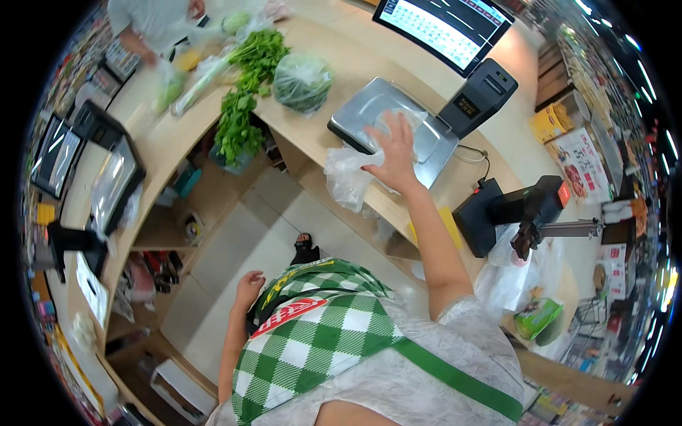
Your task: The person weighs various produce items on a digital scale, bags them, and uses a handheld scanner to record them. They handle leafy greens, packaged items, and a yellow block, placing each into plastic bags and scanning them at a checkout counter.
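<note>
My right hand (393, 152) reaches over the steel weighing plate (375, 104) of a counter scale, with its fingers spread. A clear plastic bag (349, 178) lies against the palm and thumb, drooping over the counter's front edge. More thin clear film shows just beyond the fingertips on the plate. The fingers are not closed around the bag. My left hand (249, 287) hangs low beside my green-and-white checked apron (314, 346), loosely curled and with nothing in it. Left of the scale sits a bagged round green vegetable (302, 84).
Leafy green stalks (240, 125) overhang the counter corner. Across it, a person's hand (149, 57) is by bagged vegetables. A touchscreen (445, 32) and black printer unit (477, 98) stand behind the scale. A black stand (479, 218) is at right. Another scale (114, 181) occupies the left counter.
</note>
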